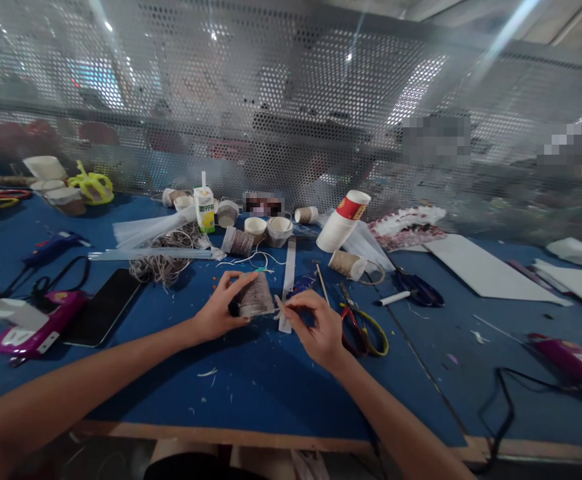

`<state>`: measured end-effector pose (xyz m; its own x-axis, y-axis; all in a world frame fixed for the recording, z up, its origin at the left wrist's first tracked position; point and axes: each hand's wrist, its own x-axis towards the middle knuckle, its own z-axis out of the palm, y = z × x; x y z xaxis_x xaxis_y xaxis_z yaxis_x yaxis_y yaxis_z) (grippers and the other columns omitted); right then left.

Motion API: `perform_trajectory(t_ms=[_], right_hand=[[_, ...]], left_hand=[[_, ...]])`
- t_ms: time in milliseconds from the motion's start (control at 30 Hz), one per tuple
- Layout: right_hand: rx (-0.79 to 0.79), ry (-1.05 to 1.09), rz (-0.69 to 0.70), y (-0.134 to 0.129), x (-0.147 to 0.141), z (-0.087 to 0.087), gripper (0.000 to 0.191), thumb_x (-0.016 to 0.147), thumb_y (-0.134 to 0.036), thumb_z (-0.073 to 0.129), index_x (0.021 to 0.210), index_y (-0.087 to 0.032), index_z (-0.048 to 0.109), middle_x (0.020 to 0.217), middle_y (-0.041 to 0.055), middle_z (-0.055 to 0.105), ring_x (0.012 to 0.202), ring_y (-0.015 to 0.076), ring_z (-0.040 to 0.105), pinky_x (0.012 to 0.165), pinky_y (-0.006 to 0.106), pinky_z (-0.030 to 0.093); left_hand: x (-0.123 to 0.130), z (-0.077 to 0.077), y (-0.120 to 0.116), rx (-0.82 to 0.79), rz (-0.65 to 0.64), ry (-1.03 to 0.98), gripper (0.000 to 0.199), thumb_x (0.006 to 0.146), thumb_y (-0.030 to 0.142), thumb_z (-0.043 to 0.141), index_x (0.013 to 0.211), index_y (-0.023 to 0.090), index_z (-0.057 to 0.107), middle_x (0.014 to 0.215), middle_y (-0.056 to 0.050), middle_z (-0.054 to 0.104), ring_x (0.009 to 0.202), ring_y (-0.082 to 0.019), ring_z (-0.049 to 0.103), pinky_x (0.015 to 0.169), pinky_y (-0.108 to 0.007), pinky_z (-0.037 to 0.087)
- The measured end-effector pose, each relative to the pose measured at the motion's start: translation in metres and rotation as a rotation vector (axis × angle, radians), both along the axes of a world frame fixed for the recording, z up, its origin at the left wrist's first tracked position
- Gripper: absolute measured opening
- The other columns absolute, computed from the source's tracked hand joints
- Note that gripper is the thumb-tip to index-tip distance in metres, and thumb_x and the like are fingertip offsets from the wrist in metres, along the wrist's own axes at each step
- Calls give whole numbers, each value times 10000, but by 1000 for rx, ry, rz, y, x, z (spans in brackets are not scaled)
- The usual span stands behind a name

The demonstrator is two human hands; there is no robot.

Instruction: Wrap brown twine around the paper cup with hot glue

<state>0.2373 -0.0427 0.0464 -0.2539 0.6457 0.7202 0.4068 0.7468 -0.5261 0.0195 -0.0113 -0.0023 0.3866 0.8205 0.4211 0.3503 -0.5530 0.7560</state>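
My left hand (pixel 217 308) grips a paper cup wrapped in grey-brown yarn (pixel 255 295), tilted on its side above the blue table. Its fingers curl over the top and the thumb lies below. Close to the cup's right end, my right hand (pixel 318 328) is closed in a pinch on a thin pale strip (pixel 279 305); whether the strip touches the cup I cannot tell. Under and behind the hands lies a ruler (pixel 289 267). Beside the right hand rest scissors with red and yellow handles (pixel 371 333).
Behind the hands stand a drink carton (pixel 205 210), a stack of paper cups (pixel 338 230) and a yarn-wrapped cup (pixel 237 241). A yarn heap (pixel 165 253), phone (pixel 105 308) and purple glue gun (pixel 45 327) lie left. Dark-handled scissors (pixel 423 290) and another purple tool (pixel 571 360) lie right.
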Motion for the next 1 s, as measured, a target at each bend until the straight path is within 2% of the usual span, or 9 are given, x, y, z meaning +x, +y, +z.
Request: perform_trajectory(t_ms=[200,400,500,600,733,867,933,1000], right_hand=[[-87,-60,-31,3,2,2,53,880,-276,548,850,-242,574,727,23,632,618,156,597,594,292,511],[-111,-116,-59,6,3,0,43,871,-264,544,839,-243,563,735,20,629,608,151,593,598,287,517],[-152,-121,-54,7,3,-1,18,846,-248,552,861,-238,549,748,20,626,614,149,595,597,281,512],[-260,-102,-47,10,5,0,107,818,-237,557,914,-227,510,704,-4,587,568,131,571,537,250,481],[-404,-79,-131,17,14,-3,109,848,-295,518,910,-216,477,640,-24,547,531,134,550,489,247,430],[-469,-28,-298,25,22,-11,185,897,-395,462,873,-213,483,642,1,568,571,169,554,534,292,440],[-418,10,-419,27,24,-13,213,886,-420,480,861,-210,500,732,45,602,680,205,576,614,339,474],[-312,61,-459,26,24,-15,213,880,-417,493,907,-208,522,900,96,628,851,243,586,745,400,491]], left_hand=[[-2,2,0,-15,6,-21,843,661,100,691,1404,326,362,1267,-90,388,1214,-293,450,990,-459,477],[-1,2,-2,-33,-33,-92,806,690,157,681,1411,320,360,1263,-90,409,1210,-281,462,931,-407,515],[-1,1,-1,-40,-77,-115,746,728,268,685,1408,303,380,1261,-95,435,1198,-286,474,969,-426,484],[-3,1,1,-97,-170,-158,700,772,439,654,1406,289,397,1255,-101,460,1201,-301,473,1025,-472,422],[-6,0,4,-183,-210,-214,696,767,594,604,1376,297,445,1232,-101,478,1184,-314,478,986,-472,439],[-6,1,3,-216,-131,-258,659,775,538,619,1369,311,446,1235,-98,458,1136,-299,495,891,-418,500],[-5,2,2,-219,-81,-267,641,786,459,627,1378,323,422,1237,-94,438,1108,-284,502,846,-390,520],[-5,3,1,-230,-30,-272,660,786,386,635,1394,331,384,1233,-86,417,1078,-263,512,827,-375,530]])
